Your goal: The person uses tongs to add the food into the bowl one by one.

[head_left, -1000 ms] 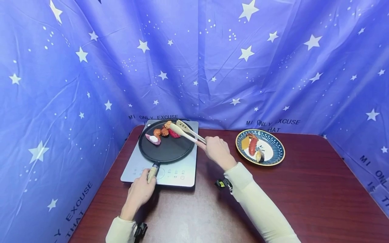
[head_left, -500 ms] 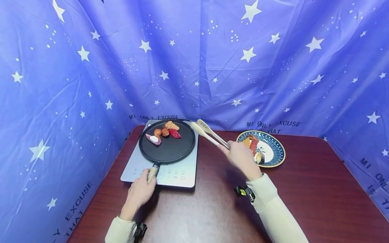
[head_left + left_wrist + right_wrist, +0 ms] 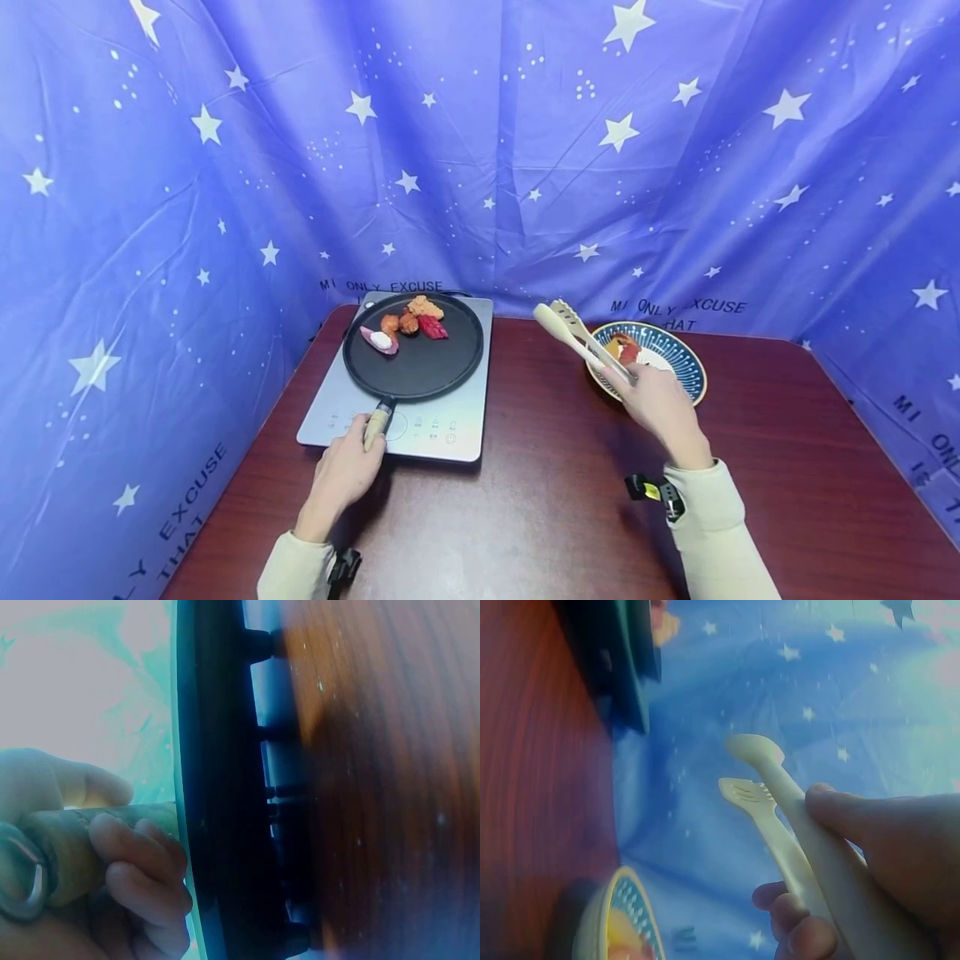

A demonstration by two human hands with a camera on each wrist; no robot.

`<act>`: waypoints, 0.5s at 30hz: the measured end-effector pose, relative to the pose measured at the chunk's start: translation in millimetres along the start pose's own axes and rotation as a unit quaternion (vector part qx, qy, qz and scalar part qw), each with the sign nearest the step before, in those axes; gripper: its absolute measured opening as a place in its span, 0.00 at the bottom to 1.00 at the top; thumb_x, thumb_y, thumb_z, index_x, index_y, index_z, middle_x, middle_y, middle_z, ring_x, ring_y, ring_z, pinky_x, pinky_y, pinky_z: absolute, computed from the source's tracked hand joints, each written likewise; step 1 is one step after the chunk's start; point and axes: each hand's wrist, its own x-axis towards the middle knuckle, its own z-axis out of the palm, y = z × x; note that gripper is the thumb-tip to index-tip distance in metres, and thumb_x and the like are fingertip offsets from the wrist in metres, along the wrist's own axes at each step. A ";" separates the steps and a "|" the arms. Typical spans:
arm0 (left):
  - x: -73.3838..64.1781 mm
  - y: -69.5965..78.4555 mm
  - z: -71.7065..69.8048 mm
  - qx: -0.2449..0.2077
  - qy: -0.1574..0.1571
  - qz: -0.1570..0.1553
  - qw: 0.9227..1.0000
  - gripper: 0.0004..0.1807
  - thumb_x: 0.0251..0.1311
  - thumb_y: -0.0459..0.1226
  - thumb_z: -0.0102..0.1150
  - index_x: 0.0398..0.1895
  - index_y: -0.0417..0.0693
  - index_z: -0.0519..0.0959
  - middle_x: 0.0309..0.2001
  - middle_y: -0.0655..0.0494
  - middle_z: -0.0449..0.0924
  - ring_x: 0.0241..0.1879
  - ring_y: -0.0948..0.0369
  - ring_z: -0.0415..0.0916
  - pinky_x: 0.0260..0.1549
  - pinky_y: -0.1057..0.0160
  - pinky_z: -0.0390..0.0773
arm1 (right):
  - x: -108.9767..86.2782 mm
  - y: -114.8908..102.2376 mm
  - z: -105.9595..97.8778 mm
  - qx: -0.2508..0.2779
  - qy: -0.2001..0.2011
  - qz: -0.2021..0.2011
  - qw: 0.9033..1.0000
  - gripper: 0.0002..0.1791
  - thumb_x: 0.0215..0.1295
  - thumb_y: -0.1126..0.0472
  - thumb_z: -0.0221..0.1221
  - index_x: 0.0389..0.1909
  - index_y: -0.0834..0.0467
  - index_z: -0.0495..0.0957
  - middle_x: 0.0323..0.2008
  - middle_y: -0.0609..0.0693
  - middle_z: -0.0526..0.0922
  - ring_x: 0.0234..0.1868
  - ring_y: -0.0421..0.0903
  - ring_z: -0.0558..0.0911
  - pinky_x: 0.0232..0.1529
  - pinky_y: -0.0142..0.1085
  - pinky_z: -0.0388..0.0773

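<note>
My left hand (image 3: 347, 469) grips the pan's tan handle (image 3: 377, 427), fingers curled round it in the left wrist view. The round black frying pan (image 3: 420, 371) sits on a silver induction cooker (image 3: 450, 437). In it lie a breaded golden piece (image 3: 426, 307), a red leaf-like piece (image 3: 432, 327), small brown pieces (image 3: 397, 323) and a purple-and-white piece (image 3: 380, 340). My right hand (image 3: 663, 408) holds cream-coloured tongs (image 3: 581, 335), their tips apart with nothing between them in the right wrist view. Hand and tongs hover over the patterned plate (image 3: 690, 367), hiding part of its food.
On the plate a red sausage-like piece (image 3: 627, 350) and a yellow piece (image 3: 612, 347) show past the tongs. The dark red table (image 3: 540, 500) ends at a blue star-print curtain (image 3: 495, 167) behind and at both sides.
The tongs have let go of the breaded piece, which stays in the pan. My right hand has carried them rightward from pan to plate. The left hand keeps its grip on the handle.
</note>
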 end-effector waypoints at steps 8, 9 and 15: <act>0.8 1.3 -0.7 0.003 -0.001 0.004 1.000 0.23 0.62 0.45 0.49 0.60 0.49 0.69 0.26 0.47 0.75 0.23 0.52 0.72 0.20 0.52 0.68 | -8.2 28.5 -5.7 0.006 -0.026 0.052 0.998 0.31 0.64 0.32 0.46 0.18 0.55 0.69 0.16 0.50 0.66 0.22 0.52 0.71 0.20 0.42 0.61; 0.7 1.6 -0.7 0.003 -0.002 0.003 1.000 0.23 0.62 0.45 0.49 0.59 0.49 0.69 0.26 0.47 0.75 0.23 0.52 0.72 0.20 0.53 0.67 | -8.4 31.5 -6.7 0.006 -0.030 0.056 0.998 0.32 0.64 0.31 0.44 0.19 0.56 0.69 0.16 0.51 0.67 0.23 0.53 0.72 0.20 0.43 0.62; 0.2 1.1 -1.1 0.005 -0.006 -0.002 1.000 0.22 0.62 0.45 0.48 0.59 0.49 0.68 0.26 0.48 0.74 0.23 0.52 0.71 0.21 0.53 0.67 | -8.6 50.4 -13.9 0.003 -0.050 0.092 0.994 0.34 0.66 0.32 0.40 0.19 0.57 0.69 0.20 0.57 0.71 0.25 0.58 0.74 0.22 0.47 0.65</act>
